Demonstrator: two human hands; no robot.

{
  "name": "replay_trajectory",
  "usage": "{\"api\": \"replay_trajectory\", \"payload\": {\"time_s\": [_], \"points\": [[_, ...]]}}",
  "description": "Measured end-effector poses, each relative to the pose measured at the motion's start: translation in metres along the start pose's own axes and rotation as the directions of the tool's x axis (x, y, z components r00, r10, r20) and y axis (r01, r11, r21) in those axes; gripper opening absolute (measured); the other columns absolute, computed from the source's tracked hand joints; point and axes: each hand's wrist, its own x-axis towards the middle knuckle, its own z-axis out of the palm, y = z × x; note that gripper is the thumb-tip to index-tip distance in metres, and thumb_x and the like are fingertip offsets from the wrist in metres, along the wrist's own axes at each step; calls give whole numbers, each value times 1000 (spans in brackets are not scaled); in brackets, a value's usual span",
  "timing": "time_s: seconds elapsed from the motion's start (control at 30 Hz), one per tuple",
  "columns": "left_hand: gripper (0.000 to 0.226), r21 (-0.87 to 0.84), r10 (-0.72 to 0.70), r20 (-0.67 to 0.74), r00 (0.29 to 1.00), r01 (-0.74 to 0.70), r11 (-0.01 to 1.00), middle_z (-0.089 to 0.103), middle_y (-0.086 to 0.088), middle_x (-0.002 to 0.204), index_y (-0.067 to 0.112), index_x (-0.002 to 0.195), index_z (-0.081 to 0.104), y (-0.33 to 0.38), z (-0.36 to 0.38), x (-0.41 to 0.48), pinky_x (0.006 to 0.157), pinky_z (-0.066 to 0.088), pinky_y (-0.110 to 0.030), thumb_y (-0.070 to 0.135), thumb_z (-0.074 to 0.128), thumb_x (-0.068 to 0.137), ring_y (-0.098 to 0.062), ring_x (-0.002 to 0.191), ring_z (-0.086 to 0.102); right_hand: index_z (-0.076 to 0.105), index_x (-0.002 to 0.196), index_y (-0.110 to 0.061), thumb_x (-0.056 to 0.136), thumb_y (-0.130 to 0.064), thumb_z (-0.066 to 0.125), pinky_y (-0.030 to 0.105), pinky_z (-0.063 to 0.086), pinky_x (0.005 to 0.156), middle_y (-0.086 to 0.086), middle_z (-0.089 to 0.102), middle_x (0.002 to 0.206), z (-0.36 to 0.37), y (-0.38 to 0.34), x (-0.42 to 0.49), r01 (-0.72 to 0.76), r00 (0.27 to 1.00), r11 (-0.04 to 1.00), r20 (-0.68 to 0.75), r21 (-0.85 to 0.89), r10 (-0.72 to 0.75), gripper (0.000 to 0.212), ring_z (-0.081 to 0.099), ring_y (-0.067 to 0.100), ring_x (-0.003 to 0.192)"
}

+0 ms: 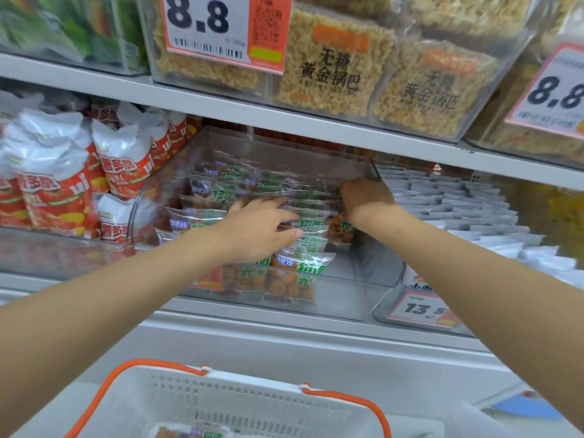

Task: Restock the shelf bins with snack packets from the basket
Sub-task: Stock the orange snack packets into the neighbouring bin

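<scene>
Snack packets [252, 188] fill clear bin [347, 298] at frame centre | our left hand [262, 229] lies flat on them, fingers straight | right hand [363, 197] at bin's right side, we cannot tell its grip | basket [221, 396] at bottom centre

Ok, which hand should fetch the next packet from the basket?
Left. The left hand lies open on the stacked packets near the front of the clear bin, above the packet in the basket; the right hand is deeper, at the right wall.

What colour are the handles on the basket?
Orange handles on a white basket, clearest at the bottom of the head view.
</scene>
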Motion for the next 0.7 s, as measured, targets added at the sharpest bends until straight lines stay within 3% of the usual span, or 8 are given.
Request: {"api": "replay_trajectory", "payload": {"time_s": [0.17,0.23,0.3,0.43,0.5,0.57,0.63,0.7], "points": [[52,-10,-4,-4,1000,3,1000,12,5,162,36,146,38,-1,1,1,117,4,-49,57,31,99,-20,148,13,46,136,-13,88,-20,68,36,47,81,11,56,121,-2,5,3,17,1000,998,6,69,-17,53,59,32,108],[52,-18,0,-10,1000,0,1000,12,5,162,36,145,39,-1,1,1,117,4,-48,57,32,98,-20,147,13,39,141,-15,86,-12,68,38,48,82,14,51,124,-12,9,-2,49,999,991,17,123,-51,62,57,35,109],[51,-23,6,-16,1000,-6,1000,13,5,162,36,144,41,-2,0,1,117,5,-48,56,34,98,-21,147,14,41,136,-12,85,-2,62,37,48,74,15,51,118,-24,11,-12,63,998,978,-20,200,-61,57,57,35,98],[44,-38,20,-44,999,-21,999,18,3,161,37,138,49,-3,0,0,116,9,-48,54,39,98,-19,147,16,44,106,-8,87,-5,56,27,33,52,6,46,80,-36,12,-46,99,995,933,-53,345,-85,22,47,23,67],[41,-51,22,-62,998,-25,998,23,2,159,36,135,53,-2,0,-1,116,13,-48,51,40,99,-17,147,17,48,98,-3,87,-4,54,28,37,54,8,50,77,-36,12,-56,113,994,936,-46,332,-104,13,50,25,68],[42,-58,13,-70,997,-17,998,25,2,159,35,134,54,-2,0,-1,116,15,-50,52,39,99,-17,147,17,60,97,3,88,-6,53,36,52,66,17,65,89,-30,11,-55,51,998,903,18,427,-65,15,61,31,79],[44,-41,0,-66,998,-2,999,22,1,160,36,136,52,-4,0,-2,117,16,-51,54,38,98,-19,147,19,65,98,6,93,-11,51,42,58,78,22,69,94,-21,1,-55,-120,976,733,215,670,-37,23,68,35,85],[44,-18,-12,-56,998,11,1000,20,1,160,37,137,50,-5,2,-3,116,15,-52,54,39,98,-20,147,19,61,96,5,97,-11,48,44,60,78,19,66,90,-16,-15,-61,-382,884,441,461,812,-84,20,71,36,83]]}}
